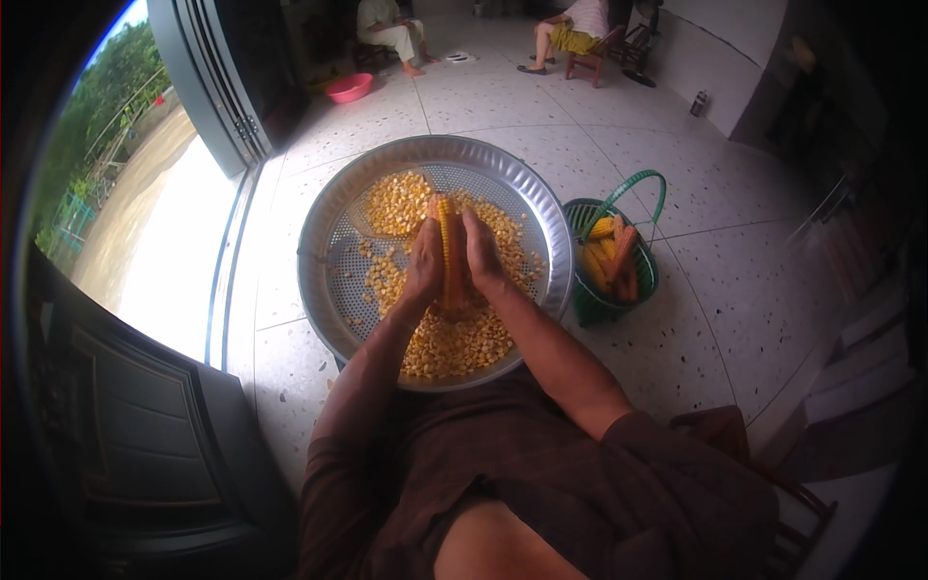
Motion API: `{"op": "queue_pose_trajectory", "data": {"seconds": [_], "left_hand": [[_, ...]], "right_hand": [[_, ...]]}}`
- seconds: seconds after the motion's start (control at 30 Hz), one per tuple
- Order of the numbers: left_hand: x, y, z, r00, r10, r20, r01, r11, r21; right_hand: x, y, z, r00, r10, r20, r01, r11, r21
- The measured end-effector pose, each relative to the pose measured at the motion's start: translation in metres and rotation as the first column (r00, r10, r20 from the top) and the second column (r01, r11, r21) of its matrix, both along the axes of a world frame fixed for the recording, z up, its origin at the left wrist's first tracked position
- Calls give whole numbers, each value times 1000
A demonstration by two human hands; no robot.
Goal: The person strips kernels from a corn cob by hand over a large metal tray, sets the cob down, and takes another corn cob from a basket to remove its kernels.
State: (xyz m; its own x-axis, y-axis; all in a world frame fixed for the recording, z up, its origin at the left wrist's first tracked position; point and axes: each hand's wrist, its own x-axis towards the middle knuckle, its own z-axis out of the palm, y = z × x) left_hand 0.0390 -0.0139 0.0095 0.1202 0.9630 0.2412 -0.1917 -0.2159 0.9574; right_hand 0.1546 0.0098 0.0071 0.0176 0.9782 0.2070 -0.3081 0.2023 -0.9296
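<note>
Both hands are over a round perforated metal tray [326, 239] strewn with loose corn kernels [457, 344]. My left hand [425, 264] grips a partly shelled corn cob [445, 246] that still bears rows of yellow kernels. My right hand [482, 250] presses from the other side against what looks like a bare reddish cob [457, 254] lying alongside the first. The palms face each other and hide parts of both cobs. A shallow clear bowl heaped with kernels [397, 203] sits in the tray, at its upper left.
Right of the tray, a green woven basket [612, 308] holds corn cobs [609, 254]. A pink basin [349, 88] and two seated people [391, 32] are farther off. An open doorway [243, 217] lies left, a wooden chair [805, 500] at lower right.
</note>
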Motion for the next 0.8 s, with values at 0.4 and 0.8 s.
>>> {"op": "queue_pose_trajectory", "data": {"seconds": [0.4,0.8], "left_hand": [[-6,13,-16,998,28,-64,-27,1000,14],[1,6,-5,996,40,-78,-36,998,54]], "right_hand": [[-2,-8,11,996,44,76,-54,991,125],[2,4,2,995,59,81,-65,995,69]]}}
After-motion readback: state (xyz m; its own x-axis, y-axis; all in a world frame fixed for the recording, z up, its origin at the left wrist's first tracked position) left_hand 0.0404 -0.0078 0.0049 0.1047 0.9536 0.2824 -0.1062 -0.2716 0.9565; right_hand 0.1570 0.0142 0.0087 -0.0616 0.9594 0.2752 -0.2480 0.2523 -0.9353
